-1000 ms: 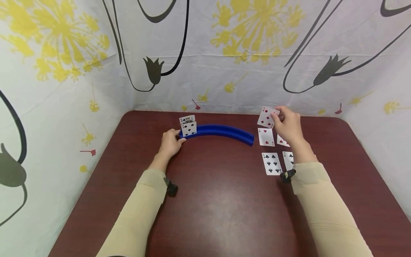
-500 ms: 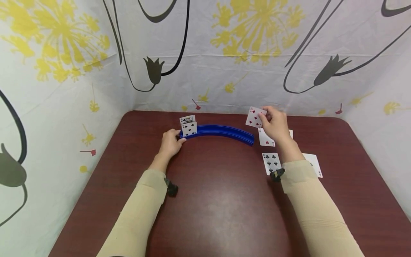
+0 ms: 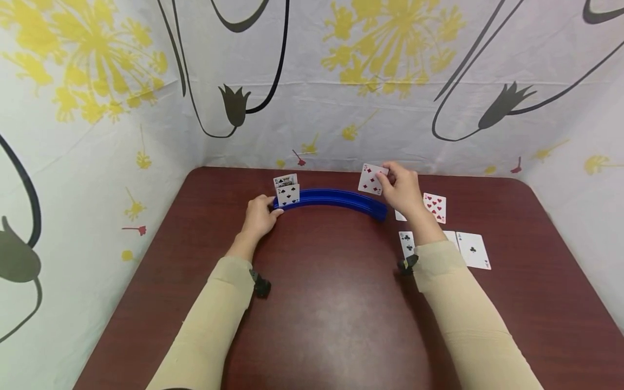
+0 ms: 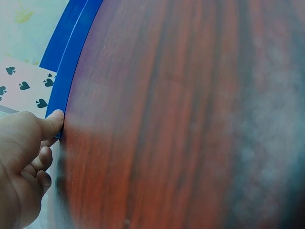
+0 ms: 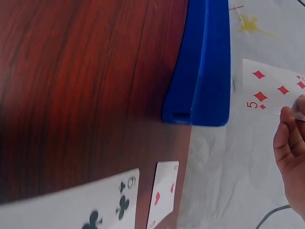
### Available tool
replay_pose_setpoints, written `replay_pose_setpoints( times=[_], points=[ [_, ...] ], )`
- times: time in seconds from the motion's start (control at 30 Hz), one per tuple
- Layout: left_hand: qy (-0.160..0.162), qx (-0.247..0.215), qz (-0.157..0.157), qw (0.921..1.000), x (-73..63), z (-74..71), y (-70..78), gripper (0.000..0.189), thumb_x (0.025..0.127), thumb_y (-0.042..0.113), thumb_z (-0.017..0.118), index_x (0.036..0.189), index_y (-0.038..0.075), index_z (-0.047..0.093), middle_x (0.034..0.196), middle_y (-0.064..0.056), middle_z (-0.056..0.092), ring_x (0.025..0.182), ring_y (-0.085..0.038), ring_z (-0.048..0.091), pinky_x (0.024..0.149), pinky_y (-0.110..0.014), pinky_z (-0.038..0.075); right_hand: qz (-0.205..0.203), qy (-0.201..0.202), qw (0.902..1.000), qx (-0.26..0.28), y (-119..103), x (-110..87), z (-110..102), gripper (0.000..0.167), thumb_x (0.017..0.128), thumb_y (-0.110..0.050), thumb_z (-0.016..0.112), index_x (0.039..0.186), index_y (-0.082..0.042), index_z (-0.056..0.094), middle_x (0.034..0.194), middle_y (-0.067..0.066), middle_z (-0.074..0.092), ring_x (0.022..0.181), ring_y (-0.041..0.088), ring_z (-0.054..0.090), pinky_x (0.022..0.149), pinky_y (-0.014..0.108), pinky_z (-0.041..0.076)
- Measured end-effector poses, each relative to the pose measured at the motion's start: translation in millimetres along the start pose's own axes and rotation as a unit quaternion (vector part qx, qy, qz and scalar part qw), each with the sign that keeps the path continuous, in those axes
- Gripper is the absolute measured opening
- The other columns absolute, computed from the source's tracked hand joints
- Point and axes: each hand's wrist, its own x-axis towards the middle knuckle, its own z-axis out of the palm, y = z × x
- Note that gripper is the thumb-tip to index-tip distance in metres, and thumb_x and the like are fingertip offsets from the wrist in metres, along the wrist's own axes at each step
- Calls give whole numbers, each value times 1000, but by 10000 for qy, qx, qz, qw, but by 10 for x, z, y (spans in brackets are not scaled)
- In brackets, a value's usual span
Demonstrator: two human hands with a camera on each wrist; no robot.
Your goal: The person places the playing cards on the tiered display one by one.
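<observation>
A curved blue card holder [image 3: 336, 197] lies near the back of the table. My left hand [image 3: 258, 218] grips its left end, the thumb along the front edge in the left wrist view. Two cards stand in its groove at that end: a king [image 3: 285, 179] behind and a spade card [image 3: 288, 194] in front. My right hand [image 3: 404, 189] pinches the five of diamonds [image 3: 371, 180] by its right side. In the head view that card is raised just behind the holder's right half, face toward me.
Right of the holder, face-up cards lie in two rows, partly hidden by my right arm. The six of clubs [image 3: 406, 245], a heart card [image 3: 435, 207] and the ace of clubs [image 3: 473, 250] show. A patterned cloth [image 3: 322, 124] hangs behind the table [image 3: 331, 303].
My right hand has carried the five of diamonds leftward, from above the laid-out cards to behind the holder. The left hand has stayed in place on the holder.
</observation>
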Motion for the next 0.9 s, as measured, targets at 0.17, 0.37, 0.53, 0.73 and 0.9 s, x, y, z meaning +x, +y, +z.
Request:
replay_pose_setpoints(
  times=[0.17,0.37,0.53,0.73,0.9],
  points=[
    [-16,-24,5,10000,-5,8,-4,47,97,18,72,137,-4,61,129,-23,62,124,-38,57,105,-47,47,-52,-69,9999,143,-56,-7,64,15,95,-5,70,105,6,68,64,13,58,55,13,45,57,32,40],
    [0,-39,9,10000,-1,17,-16,45,97,18,71,136,-3,62,126,-22,63,123,-38,56,106,-47,46,-47,-139,9998,164,-112,22,147,17,96,-7,70,106,6,69,64,13,58,56,17,46,57,34,41],
    [40,-71,36,10000,9,14,-18,43,96,17,72,133,-2,65,120,-20,65,118,-36,59,104,-46,48,-84,-206,9995,217,-164,55,199,18,96,-9,69,108,5,69,64,13,58,55,17,46,57,35,41],
    [6,-74,33,10000,17,18,-25,42,97,18,71,133,-2,65,120,-20,65,118,-36,58,104,-46,47,-199,-330,9990,239,-220,80,264,21,98,-10,67,111,7,69,65,13,58,55,16,46,57,37,42],
    [21,-81,56,9999,32,12,-27,43,97,18,71,134,-2,64,121,-20,65,119,-37,57,105,-46,47,-163,-396,9987,285,-267,103,306,18,98,-10,67,109,4,69,64,11,56,56,17,45,58,34,39]
  ],
)
